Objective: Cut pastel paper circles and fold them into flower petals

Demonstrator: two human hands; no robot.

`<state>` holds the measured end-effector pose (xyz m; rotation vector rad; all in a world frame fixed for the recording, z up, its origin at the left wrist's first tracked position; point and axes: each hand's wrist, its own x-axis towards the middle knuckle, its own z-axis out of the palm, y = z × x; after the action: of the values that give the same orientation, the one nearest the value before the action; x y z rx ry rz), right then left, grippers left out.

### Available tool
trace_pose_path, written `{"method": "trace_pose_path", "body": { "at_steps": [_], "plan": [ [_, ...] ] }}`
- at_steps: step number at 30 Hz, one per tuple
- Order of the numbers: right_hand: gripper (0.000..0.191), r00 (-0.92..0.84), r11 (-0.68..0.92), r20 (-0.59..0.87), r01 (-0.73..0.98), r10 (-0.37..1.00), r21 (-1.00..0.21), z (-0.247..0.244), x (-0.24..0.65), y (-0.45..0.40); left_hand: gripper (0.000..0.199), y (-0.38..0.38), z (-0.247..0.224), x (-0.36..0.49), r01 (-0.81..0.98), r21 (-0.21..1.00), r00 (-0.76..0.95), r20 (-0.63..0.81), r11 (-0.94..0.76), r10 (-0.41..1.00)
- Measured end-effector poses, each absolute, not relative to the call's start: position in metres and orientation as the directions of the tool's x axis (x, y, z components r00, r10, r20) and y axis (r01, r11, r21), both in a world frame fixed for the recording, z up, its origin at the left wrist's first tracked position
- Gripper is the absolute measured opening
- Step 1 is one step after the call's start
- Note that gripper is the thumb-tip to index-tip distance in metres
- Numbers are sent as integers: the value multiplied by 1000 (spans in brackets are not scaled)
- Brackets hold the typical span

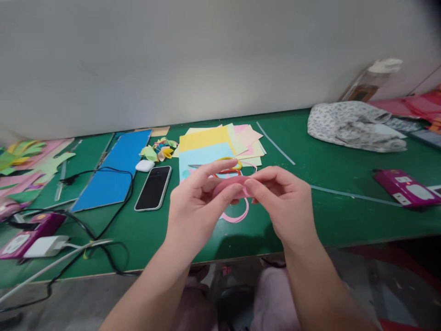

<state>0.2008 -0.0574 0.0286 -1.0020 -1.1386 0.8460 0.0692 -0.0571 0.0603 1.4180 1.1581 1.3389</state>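
Note:
My left hand (196, 207) and my right hand (285, 202) meet over the front of the green table, both closed on one small piece of pink paper (229, 184). Thumbs lie on the near side of the paper; the fingertips behind it are partly hidden. Below and behind the hands, a curled pink paper strip (236, 217) rests on the table. Scissors with red and yellow handles (227, 173) lie just beyond the hands, on light blue paper (206, 156). Yellow paper (205, 139) and other pastel sheets (253, 142) are stacked there.
Left of the stack are a phone (153, 188), a white case (144, 165), paper flowers (160, 149), a blue board (113, 170), black cables and a purple power strip (44, 230). To the right lie a patterned cloth (351, 126), another purple power strip (406, 187) and a bottle (372, 80).

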Motion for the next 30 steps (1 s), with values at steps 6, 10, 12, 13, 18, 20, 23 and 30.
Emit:
{"method": "trace_pose_path", "body": {
  "at_steps": [6,10,12,13,18,20,23,30],
  "plan": [
    [5,227,316,300,-37,927,-948,30,201,-58,24,-61,65,72,94,979,-9,182,-180,983],
    [6,215,322,308,-31,927,-946,29,202,-58,24,-58,63,70,92,978,8,189,-189,982],
    [6,208,316,305,-23,929,-948,28,203,-57,27,-53,60,66,80,978,48,190,-193,981],
    [6,202,308,299,-16,933,-951,27,203,-56,30,-50,58,64,78,978,80,185,-191,979],
    [6,136,246,243,-7,960,-969,23,206,-50,37,-41,52,59,62,989,143,126,-136,982],
    [7,127,239,233,-33,964,-971,22,207,-49,39,-40,51,60,53,990,152,120,-130,981],
    [9,142,247,237,-58,961,-967,21,207,-47,40,-39,50,61,43,992,158,114,-122,981],
    [11,179,258,244,-59,953,-964,18,202,-46,46,-35,45,65,-69,994,152,99,-89,984]
  ]
}}
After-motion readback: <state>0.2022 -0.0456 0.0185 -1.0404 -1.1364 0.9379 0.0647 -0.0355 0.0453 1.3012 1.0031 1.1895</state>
